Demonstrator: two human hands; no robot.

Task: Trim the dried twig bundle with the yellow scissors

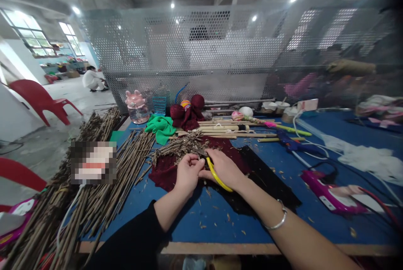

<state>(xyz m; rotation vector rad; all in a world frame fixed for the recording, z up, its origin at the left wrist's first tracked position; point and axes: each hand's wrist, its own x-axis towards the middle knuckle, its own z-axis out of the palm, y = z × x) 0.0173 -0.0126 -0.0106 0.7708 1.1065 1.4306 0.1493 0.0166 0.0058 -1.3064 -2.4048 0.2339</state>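
My left hand [188, 172] is closed, its fingers pinched on something small and dark over a maroon cloth [165, 172]. My right hand [222, 168] touches it from the right and grips scissors with a yellow handle loop [217, 177]. The blades point left toward a pile of dry twigs [182, 146] lying on the cloth. A silver bangle [278, 220] circles my right wrist. What sits between the left fingers is too hidden to name.
Long stick bundles [94, 186] fill the table's left side. Bamboo rods [226, 129], a green cloth [161, 128], maroon cloth balls [189, 112] and a pink bottle [137, 106] lie at the back. A glue gun [294, 144] and pink tool [330, 192] rest to the right. Perforated metal screen [220, 51] behind.
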